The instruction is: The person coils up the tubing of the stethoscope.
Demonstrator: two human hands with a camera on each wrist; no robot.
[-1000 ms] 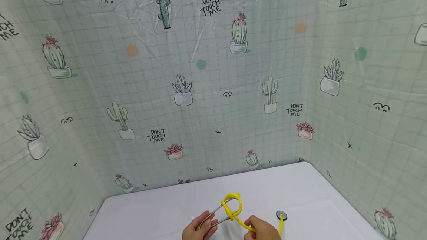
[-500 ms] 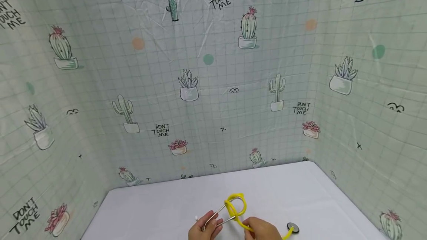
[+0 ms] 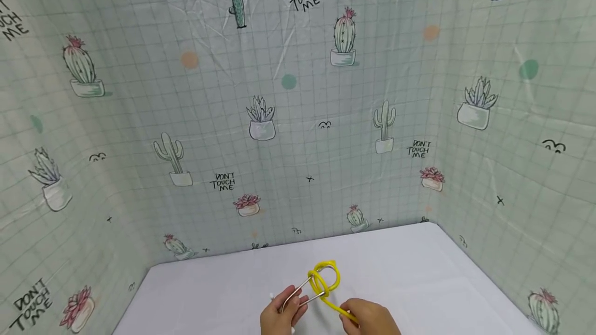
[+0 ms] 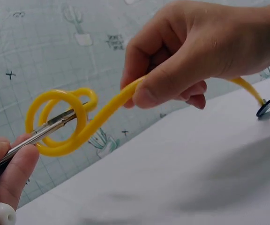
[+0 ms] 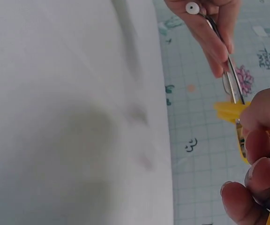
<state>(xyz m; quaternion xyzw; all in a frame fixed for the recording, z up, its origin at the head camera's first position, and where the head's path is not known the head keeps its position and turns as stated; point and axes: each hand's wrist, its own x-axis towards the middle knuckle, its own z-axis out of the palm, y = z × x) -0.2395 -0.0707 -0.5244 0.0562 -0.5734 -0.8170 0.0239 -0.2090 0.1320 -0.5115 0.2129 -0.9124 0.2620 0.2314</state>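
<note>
A stethoscope with yellow tubing (image 4: 100, 119) is held up between both hands above the white table. My left hand (image 3: 282, 311) grips its metal ear tubes (image 4: 20, 150), and a white eartip (image 4: 3, 214) pokes out below the fingers. The tubing is looped around the far ends of the metal tubes. My right hand (image 3: 370, 315) pinches the tubing between thumb and fingers, a short way from the loop (image 3: 324, 278). Beyond the right hand, in the left wrist view, the tubing runs down to the dark round chest piece (image 4: 265, 108), close over the table.
The white tabletop (image 3: 223, 288) spreads under both hands. Pale green cloth printed with cacti (image 3: 261, 118) surrounds it at the back and on both sides.
The chest piece, earlier seen right of the right hand in the head view, has dropped out of that view. The loop has shifted slightly, with the tubing drawn straighter toward the right hand.
</note>
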